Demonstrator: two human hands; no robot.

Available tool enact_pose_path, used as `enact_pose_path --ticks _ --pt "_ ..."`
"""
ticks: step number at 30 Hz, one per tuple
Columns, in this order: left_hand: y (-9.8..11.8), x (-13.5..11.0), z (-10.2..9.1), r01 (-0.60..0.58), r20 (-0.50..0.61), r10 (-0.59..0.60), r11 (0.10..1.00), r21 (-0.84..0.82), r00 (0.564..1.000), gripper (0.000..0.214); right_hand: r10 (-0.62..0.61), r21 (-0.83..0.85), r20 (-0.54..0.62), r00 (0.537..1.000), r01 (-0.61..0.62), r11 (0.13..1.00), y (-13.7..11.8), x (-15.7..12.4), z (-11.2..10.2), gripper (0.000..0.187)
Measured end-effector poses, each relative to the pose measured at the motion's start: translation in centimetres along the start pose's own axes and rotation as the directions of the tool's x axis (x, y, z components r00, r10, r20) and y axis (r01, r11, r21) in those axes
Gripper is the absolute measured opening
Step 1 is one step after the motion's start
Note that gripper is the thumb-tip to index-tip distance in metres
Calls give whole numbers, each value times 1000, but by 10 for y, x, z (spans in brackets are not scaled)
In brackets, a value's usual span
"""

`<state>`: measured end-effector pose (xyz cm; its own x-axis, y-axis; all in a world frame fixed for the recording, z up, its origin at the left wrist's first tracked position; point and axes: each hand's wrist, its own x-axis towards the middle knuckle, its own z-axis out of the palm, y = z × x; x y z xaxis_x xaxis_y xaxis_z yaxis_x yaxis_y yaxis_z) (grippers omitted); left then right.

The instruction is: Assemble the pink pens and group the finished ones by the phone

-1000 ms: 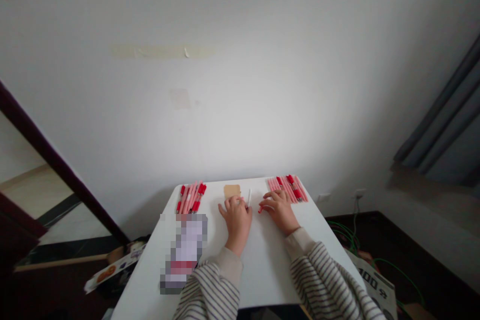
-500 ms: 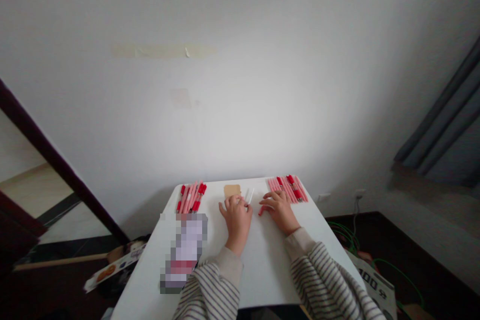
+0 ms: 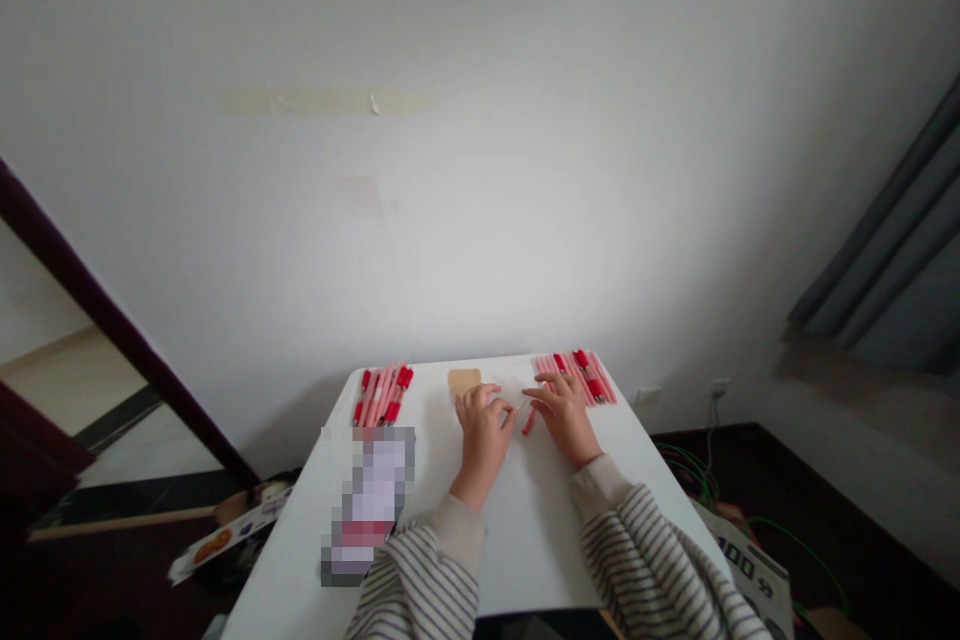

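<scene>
White and slender, a rod (image 3: 520,403) right of the tan pad (image 3: 464,381) is pinched by the left hand (image 3: 485,428), seemingly for steadiness, while the right hand (image 3: 568,420) curls fingers over a red tube (image 3: 529,421), grip unclear.

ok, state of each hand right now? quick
Left hand: closed in a pinch, apparently on a thin pale stick.
Right hand: fingers curled by a small red piece; whether it grips anything cannot be told.
</scene>
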<state>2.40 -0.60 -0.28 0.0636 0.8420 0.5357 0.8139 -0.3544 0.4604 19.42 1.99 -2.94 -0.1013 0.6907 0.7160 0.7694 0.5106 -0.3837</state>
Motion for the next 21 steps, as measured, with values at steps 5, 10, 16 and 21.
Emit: enact_pose_path --ticks 5,10,16,21 --pt "0 0 -1 -10 39 10 1000 2 999 12 3 0 -10 1000 -3 1000 -2 0 0 16" --pt "0 1 -4 17 14 -17 1000 22 1000 11 1 -2 -16 1000 -1 1000 -1 0 0 16" --pt "-4 -1 -2 132 20 -137 980 151 990 14 56 -50 -81 995 -60 997 1 0 0 16" --pt "-8 -3 3 143 -10 -146 951 272 989 16 100 -113 -144 984 -117 987 2 -1 -2 17"
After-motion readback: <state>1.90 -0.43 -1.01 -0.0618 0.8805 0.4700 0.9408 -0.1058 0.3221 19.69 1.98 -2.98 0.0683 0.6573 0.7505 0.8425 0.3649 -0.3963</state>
